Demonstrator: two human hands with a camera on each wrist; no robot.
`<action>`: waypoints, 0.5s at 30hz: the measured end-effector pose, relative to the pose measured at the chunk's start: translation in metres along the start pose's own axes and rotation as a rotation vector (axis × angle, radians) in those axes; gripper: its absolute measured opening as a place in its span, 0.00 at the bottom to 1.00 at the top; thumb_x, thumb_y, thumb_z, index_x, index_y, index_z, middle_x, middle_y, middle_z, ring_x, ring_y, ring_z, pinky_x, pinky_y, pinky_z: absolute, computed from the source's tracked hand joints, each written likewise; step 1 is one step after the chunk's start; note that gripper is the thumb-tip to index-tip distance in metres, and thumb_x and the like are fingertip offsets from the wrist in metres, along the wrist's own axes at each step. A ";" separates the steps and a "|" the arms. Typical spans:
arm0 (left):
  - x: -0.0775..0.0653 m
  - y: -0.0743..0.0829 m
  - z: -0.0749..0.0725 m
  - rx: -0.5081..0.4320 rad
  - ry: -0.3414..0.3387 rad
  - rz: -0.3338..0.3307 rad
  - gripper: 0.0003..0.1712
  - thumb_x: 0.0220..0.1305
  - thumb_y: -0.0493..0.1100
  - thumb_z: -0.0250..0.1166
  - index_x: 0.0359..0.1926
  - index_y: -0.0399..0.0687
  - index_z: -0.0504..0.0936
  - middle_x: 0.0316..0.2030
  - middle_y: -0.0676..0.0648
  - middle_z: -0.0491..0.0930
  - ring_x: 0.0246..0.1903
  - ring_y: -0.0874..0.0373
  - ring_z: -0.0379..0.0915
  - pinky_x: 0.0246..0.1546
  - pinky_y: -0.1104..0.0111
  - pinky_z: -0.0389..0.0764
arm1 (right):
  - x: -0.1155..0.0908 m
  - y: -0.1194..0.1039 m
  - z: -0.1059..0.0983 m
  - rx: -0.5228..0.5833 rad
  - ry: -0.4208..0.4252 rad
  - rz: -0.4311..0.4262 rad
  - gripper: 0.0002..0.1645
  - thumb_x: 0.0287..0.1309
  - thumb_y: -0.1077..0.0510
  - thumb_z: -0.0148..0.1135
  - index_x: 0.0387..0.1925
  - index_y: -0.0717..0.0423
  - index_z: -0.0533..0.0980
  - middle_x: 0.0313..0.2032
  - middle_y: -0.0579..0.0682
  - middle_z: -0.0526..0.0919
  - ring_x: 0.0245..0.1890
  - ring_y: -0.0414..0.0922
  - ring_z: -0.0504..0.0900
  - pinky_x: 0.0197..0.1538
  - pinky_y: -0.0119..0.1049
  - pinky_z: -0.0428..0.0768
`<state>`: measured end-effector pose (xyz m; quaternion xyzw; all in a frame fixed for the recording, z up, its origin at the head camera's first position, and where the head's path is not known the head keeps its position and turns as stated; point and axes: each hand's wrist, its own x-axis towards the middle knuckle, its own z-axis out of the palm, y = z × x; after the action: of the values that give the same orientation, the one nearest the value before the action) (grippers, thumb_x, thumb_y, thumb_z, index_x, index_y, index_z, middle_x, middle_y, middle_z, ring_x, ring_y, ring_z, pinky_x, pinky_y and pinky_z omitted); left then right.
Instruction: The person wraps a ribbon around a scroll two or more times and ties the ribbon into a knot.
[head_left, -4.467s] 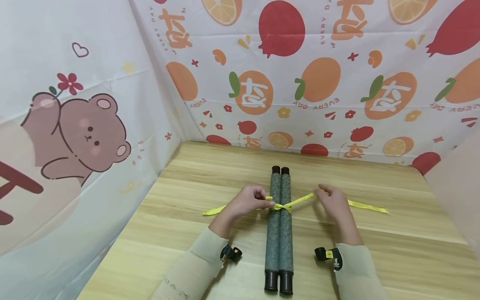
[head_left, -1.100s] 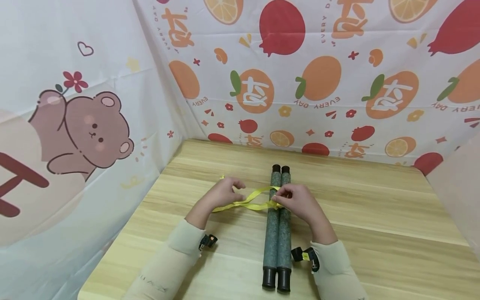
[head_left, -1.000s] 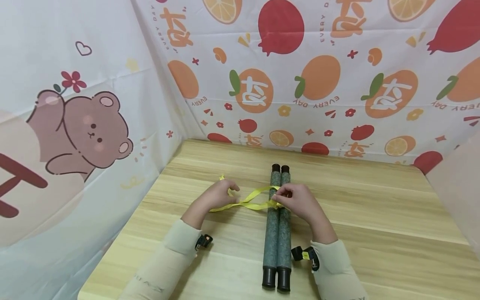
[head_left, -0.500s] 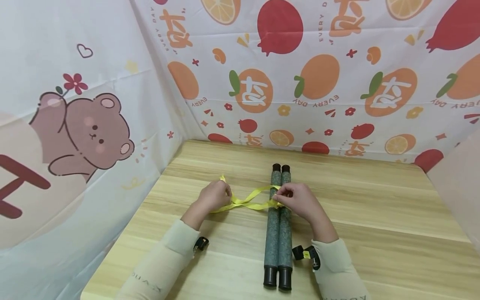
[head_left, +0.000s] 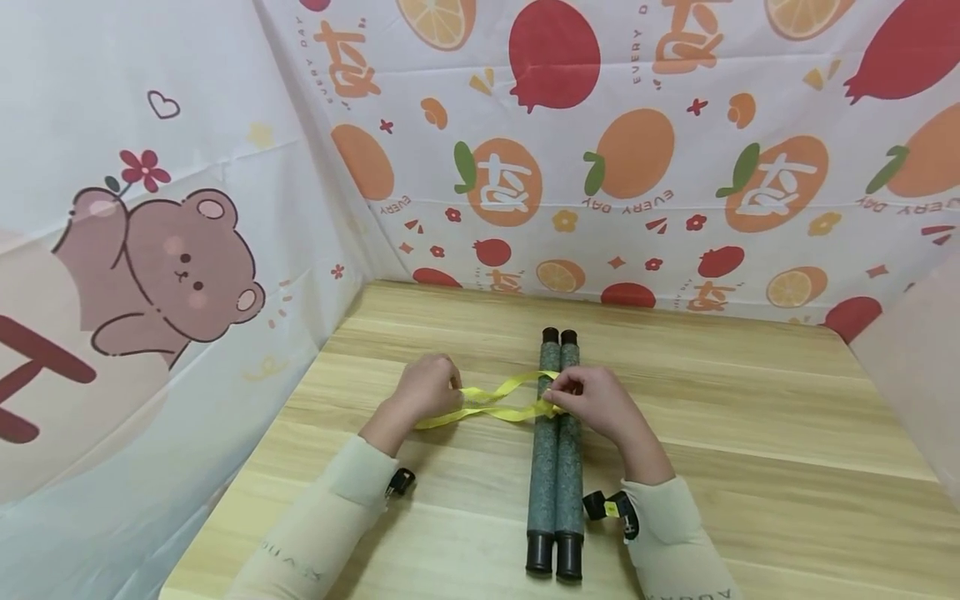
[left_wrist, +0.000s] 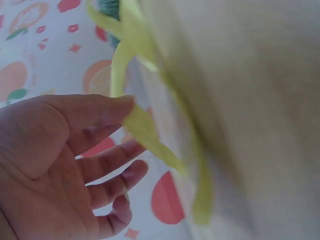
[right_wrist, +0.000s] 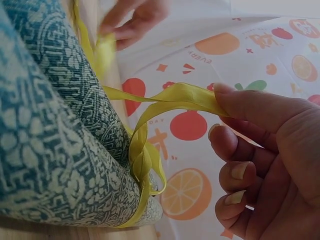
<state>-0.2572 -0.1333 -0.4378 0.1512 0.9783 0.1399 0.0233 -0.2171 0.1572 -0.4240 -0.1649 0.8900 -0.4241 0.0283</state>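
Note:
Two rolled scrolls (head_left: 556, 479) with patterned green-blue covers and dark end knobs lie side by side, pointing away from me. A yellow ribbon (head_left: 512, 413) is wound and knotted round them, as the knot (right_wrist: 141, 162) in the right wrist view shows. My right hand (head_left: 600, 402), over the scrolls, pinches a folded length of ribbon between thumb and forefinger. To the left, my left hand (head_left: 429, 387) pinches another stretch of ribbon (left_wrist: 142, 125) between thumb and forefinger, its other fingers loosely bent. A second strand passes below the left hand.
The scrolls lie on a light wood-grain table (head_left: 712, 467). Behind it hangs a fruit-printed cloth (head_left: 570, 225), and a bear-printed cloth (head_left: 300, 217) hangs at the left. A small camera is strapped to each wrist.
Since the oldest frame, my right hand has come left over the scrolls, and my left hand has moved left. Its fingers, apart a second ago, have closed on the ribbon, whose raised end has dropped from view.

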 end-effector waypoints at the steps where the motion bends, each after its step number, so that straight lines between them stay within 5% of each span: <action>1: -0.001 0.001 -0.004 -0.019 0.026 -0.013 0.03 0.55 0.39 0.68 0.29 0.52 0.87 0.40 0.49 0.84 0.40 0.50 0.78 0.40 0.51 0.77 | 0.000 0.000 0.000 -0.002 0.000 -0.001 0.07 0.60 0.50 0.68 0.28 0.45 0.82 0.26 0.42 0.81 0.27 0.43 0.75 0.31 0.37 0.75; 5: -0.007 0.012 -0.024 -0.130 0.130 -0.044 0.04 0.61 0.41 0.65 0.31 0.52 0.85 0.35 0.51 0.86 0.31 0.56 0.76 0.44 0.51 0.73 | 0.000 -0.001 0.001 0.005 0.004 0.008 0.07 0.60 0.50 0.68 0.28 0.46 0.82 0.26 0.43 0.81 0.27 0.43 0.75 0.31 0.38 0.75; 8: -0.015 0.023 -0.036 -0.225 0.126 -0.010 0.03 0.63 0.41 0.65 0.33 0.51 0.85 0.30 0.54 0.85 0.27 0.61 0.76 0.41 0.57 0.76 | -0.001 -0.001 0.000 0.019 0.010 0.027 0.07 0.60 0.50 0.68 0.29 0.46 0.82 0.27 0.44 0.81 0.28 0.44 0.75 0.32 0.38 0.76; 15: -0.042 0.052 -0.050 -0.472 -0.221 0.252 0.02 0.61 0.36 0.67 0.33 0.45 0.86 0.26 0.56 0.85 0.27 0.58 0.82 0.28 0.70 0.80 | -0.001 0.000 -0.002 0.018 0.058 0.039 0.08 0.58 0.50 0.70 0.31 0.48 0.83 0.29 0.45 0.82 0.29 0.43 0.75 0.32 0.37 0.76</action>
<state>-0.2068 -0.1114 -0.3745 0.2762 0.8838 0.3480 0.1468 -0.2163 0.1593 -0.4233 -0.1347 0.8896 -0.4362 0.0124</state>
